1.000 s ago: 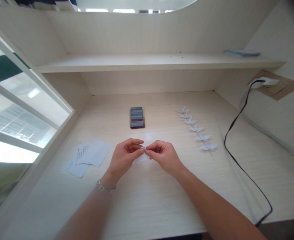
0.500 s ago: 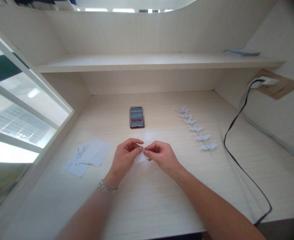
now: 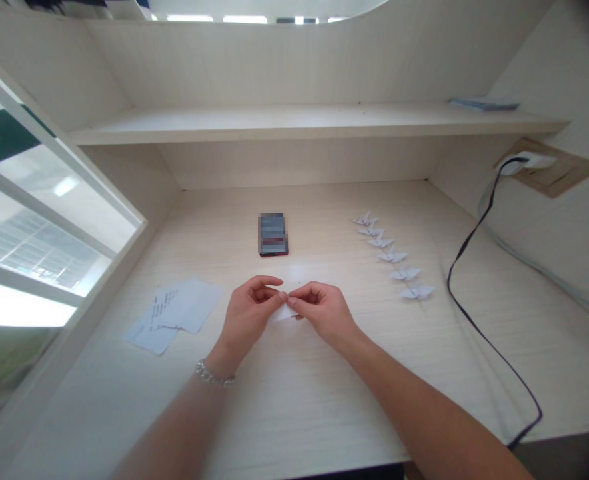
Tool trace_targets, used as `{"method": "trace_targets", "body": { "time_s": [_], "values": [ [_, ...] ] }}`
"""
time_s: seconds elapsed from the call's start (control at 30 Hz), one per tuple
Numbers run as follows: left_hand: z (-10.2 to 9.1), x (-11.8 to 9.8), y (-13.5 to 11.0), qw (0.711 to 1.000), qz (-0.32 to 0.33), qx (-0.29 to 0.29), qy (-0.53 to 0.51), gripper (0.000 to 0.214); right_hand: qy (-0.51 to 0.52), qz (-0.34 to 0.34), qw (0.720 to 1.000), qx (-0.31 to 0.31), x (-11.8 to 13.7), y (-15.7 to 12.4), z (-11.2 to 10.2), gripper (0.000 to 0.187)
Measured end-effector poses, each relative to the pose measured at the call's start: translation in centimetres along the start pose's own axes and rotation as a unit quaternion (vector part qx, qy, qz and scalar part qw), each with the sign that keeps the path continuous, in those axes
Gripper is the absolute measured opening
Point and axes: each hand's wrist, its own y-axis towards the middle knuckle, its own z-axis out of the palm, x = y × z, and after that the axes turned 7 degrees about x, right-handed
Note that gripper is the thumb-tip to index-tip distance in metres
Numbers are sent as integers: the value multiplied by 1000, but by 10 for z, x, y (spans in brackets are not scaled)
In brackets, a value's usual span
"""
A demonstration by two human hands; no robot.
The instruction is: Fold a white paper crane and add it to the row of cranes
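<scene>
Careful, that little white paper (image 3: pixel 283 313) could slip or crease in the wrong spot if you pinch too hard or your grip shifts. Your left hand (image 3: pixel 247 317) and right hand (image 3: pixel 324 312) are both nearly closed, fingertips pinching it between them over the middle of the counter (image 3: pixel 304 413). The paper cranes (image 3: pixel 391 255) sit off to your right, well apart.

The camera rides on my head, looking forward and down. My left hand (image 3: pixel 248 321) and right hand (image 3: pixel 321 311) sit close, low in the middle of the frame. The view runs across the desk (image 3: pixel 319 413) to the shelf (image 3: pixel 299 124) at the back — a wide look, with the window (image 3: pixel 39 200) along the left edge.
</scene>
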Motion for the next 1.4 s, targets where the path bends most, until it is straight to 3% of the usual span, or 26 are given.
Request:
{"method": "trace_targets", "body": {
  "time_s": [0.13,0.37,0.57,0.77,0.93,1.2,1.4],
  "values": [
    [0,1,1,1000,-7,-19,-13,34,4,31,999,12,0,1,-3,21],
    [0,0,1,1000,-12,9,-2,32,-12,10,1000,-10,2,1,-4,22],
    [-1,-2,1,1000,-20,-18,-2,36,-15,35,999,10,3,2,-6,24],
    [0,-4,0,997,-59,48,-5,30,-13,26,1000,4,3,4,-10,22],
    [-1,-6,1,999,-42,19,7,31,-13,47,998,30,4,5,-15,23],
    [-2,-9,0,998,-53,34,12,31,0,62,997,53,7,4,-18,23],
    [-8,-9,2,998,-50,22,-12,33,31,67,997,37,12,6,-29,24]
  ]
}}
